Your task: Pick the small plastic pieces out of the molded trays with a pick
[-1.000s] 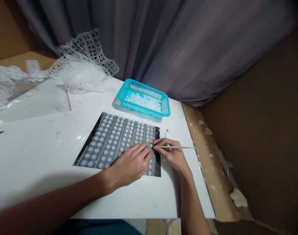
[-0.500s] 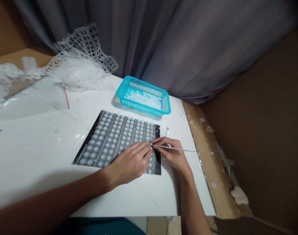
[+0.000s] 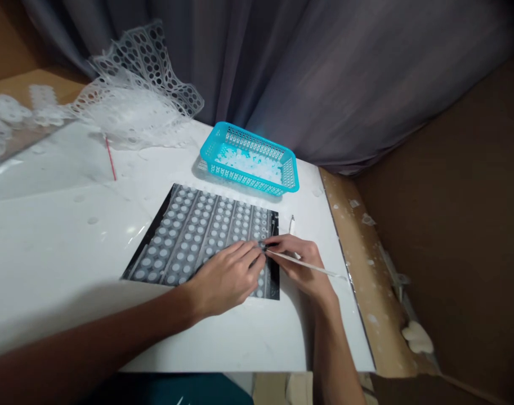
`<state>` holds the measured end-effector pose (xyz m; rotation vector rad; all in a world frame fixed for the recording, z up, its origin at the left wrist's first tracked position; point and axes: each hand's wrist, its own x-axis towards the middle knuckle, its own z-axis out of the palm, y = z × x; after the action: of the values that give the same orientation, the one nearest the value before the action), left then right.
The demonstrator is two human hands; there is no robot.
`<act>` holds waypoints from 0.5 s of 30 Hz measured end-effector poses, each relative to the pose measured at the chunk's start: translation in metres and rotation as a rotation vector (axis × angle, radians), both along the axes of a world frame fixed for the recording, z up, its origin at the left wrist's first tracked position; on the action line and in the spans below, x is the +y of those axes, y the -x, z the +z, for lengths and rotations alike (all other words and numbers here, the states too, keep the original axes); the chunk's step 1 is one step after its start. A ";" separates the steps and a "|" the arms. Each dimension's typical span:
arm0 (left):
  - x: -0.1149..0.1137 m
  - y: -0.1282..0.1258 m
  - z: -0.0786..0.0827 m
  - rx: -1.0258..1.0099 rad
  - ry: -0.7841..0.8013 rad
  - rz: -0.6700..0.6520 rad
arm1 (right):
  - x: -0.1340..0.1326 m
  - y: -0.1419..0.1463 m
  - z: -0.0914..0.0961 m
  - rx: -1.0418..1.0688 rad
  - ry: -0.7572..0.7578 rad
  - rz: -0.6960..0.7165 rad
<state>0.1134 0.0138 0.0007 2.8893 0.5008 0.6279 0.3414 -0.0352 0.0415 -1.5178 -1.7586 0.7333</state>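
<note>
Our right hand (image 3: 301, 263) has its thumb and forefinger pinched together on one end of a slim white strip (image 3: 311, 266), which slants out across the hand over the tabletop (image 3: 62, 242). Our left hand (image 3: 232, 275) lies palm down on the dotted sheet (image 3: 201, 225), fingers close together and bent, tips just beside the right fingertips; whether they grip anything we cannot tell. The sheet lies flat before us, glossy black at its edges, with pale round discs in paired rows between straight bands. Beyond it sits a turquoise plastic basket (image 3: 244, 178), its walls pierced like lattice, holding small whitish pieces (image 3: 252, 163). Crumpled, translucent sheeting (image 3: 130, 107) full of round holes is heaped near the grey, folded curtain (image 3: 282, 84).
</note>
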 end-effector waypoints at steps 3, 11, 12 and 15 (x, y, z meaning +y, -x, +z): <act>0.000 0.000 -0.001 -0.002 -0.004 0.002 | -0.001 0.000 -0.001 0.019 -0.007 -0.023; 0.000 0.000 0.001 0.027 -0.005 -0.001 | 0.003 -0.001 -0.007 -0.009 0.003 -0.015; 0.000 0.000 0.001 0.030 0.001 -0.001 | 0.003 -0.001 -0.007 -0.009 -0.002 -0.017; 0.000 0.000 0.002 0.029 0.010 0.000 | 0.002 -0.001 -0.005 -0.012 -0.017 -0.035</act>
<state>0.1129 0.0139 0.0029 2.8930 0.5065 0.5830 0.3426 -0.0330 0.0365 -1.5412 -1.7383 0.6915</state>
